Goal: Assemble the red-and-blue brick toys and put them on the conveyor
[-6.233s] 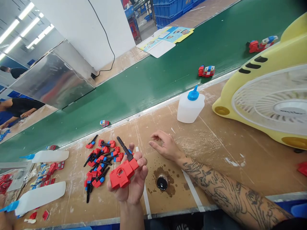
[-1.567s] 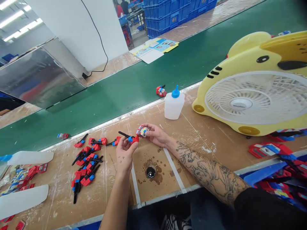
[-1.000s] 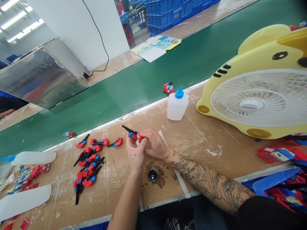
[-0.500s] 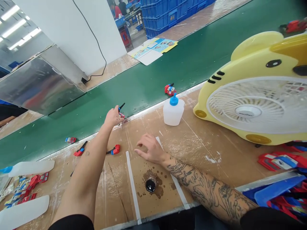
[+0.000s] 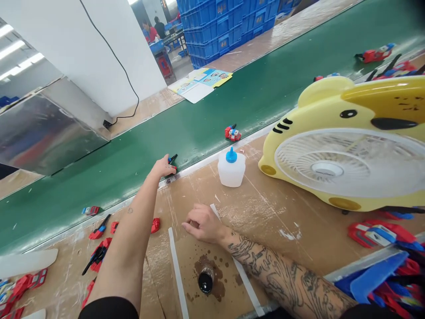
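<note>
My left hand (image 5: pixel 163 167) reaches to the near edge of the green conveyor belt (image 5: pixel 139 146). Its fingers are closed on a small red and blue toy piece with a black rod (image 5: pixel 173 158), mostly covered by the hand. My right hand (image 5: pixel 203 223) hovers over or rests on the brown tabletop with loosely curled fingers, a gap at the thumb and nothing visible in it. Below it, a small black-topped jar (image 5: pixel 206 282) stands among wet spots between two white tape strips. A clear bottle with a blue cap (image 5: pixel 231 170) stands beyond my right hand.
Another toy piece (image 5: pixel 233 133) lies on the belt behind the bottle. A yellow animal-shaped fan (image 5: pixel 282 137) fills the right side, above a blue bin (image 5: pixel 372 274) of toy parts. More red toy pieces (image 5: pixel 98 231) lie around my left forearm. Blue crates (image 5: pixel 215 31) are stacked behind.
The view has shifted, so most things appear lower. My left hand stays at the belt edge with the toy piece. My right hand's fingers have curled in more.
</note>
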Action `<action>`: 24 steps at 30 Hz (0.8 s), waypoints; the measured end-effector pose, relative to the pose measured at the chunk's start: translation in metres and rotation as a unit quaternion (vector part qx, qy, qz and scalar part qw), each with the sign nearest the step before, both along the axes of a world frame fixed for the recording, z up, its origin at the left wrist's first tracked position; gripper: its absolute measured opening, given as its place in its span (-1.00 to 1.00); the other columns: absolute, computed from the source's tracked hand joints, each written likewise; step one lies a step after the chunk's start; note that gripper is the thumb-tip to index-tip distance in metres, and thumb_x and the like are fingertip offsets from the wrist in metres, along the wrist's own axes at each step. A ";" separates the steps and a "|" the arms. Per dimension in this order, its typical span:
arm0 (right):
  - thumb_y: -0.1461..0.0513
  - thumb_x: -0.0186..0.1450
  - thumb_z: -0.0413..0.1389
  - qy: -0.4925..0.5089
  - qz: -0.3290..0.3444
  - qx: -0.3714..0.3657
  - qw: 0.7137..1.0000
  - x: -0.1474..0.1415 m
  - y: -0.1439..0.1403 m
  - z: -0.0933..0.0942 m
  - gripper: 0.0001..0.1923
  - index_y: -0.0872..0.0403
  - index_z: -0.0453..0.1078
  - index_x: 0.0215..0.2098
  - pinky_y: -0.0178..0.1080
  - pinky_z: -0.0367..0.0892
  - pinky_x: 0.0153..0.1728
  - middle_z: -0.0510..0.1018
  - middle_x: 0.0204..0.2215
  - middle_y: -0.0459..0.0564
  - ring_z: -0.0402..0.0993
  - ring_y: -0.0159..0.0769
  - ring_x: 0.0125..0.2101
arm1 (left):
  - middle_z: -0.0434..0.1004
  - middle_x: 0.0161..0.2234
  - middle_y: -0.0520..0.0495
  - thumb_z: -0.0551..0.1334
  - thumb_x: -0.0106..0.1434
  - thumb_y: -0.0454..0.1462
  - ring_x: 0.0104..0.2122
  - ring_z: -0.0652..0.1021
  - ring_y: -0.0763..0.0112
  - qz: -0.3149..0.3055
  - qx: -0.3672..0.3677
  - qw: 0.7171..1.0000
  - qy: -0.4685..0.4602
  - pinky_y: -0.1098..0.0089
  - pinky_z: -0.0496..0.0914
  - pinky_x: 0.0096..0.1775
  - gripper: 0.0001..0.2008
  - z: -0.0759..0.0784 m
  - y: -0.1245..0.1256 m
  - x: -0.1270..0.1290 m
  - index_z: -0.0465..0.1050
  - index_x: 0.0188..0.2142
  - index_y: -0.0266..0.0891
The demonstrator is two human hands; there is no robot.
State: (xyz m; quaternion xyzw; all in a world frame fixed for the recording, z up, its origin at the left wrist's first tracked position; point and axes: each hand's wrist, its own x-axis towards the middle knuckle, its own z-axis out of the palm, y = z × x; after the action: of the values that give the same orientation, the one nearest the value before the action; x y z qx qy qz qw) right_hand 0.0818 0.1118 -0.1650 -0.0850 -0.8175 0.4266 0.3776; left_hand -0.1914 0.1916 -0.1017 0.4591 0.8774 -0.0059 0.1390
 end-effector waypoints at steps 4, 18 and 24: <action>0.27 0.25 0.18 0.003 0.005 -0.048 0.999 0.002 0.000 0.005 -0.75 0.06 0.30 -0.58 -0.27 0.15 -0.44 0.35 -0.67 -0.15 0.24 -0.33 -0.52 | 0.30 0.21 -0.41 0.20 0.23 0.05 0.10 0.46 0.12 0.054 0.126 0.991 0.006 0.29 0.35 0.02 -0.13 -0.001 -0.047 0.014 -0.05 0.36 -0.34; 0.06 0.32 0.12 -0.095 -0.031 -0.128 0.987 0.009 -0.002 -0.003 -0.66 0.07 0.41 -0.53 -0.29 0.14 -0.53 0.36 -0.61 -0.12 0.24 -0.37 -0.59 | 0.34 0.07 -0.27 0.12 0.24 -0.36 0.02 0.47 0.11 0.043 0.138 0.989 0.022 0.18 0.34 0.06 -0.65 -0.033 -0.253 0.114 0.50 0.00 -0.22; -0.02 0.29 0.15 -0.135 -0.072 -0.097 0.984 -0.001 -0.005 0.009 -0.61 0.06 0.41 -0.55 -0.29 0.10 -0.57 0.29 -0.66 -0.16 0.19 -0.36 -0.62 | 0.34 0.06 -0.24 0.14 0.21 -0.41 0.05 0.38 0.11 0.006 0.288 0.956 -0.056 0.14 0.30 0.12 -0.69 -0.051 -0.258 0.102 0.63 -0.16 -0.21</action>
State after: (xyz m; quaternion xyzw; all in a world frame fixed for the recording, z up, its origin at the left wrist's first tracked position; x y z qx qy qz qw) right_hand 0.0809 0.1072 -0.1561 -0.2366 -0.8073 0.4601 0.2838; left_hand -0.0898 -0.0667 -0.1528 0.4743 0.8353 0.2735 0.0503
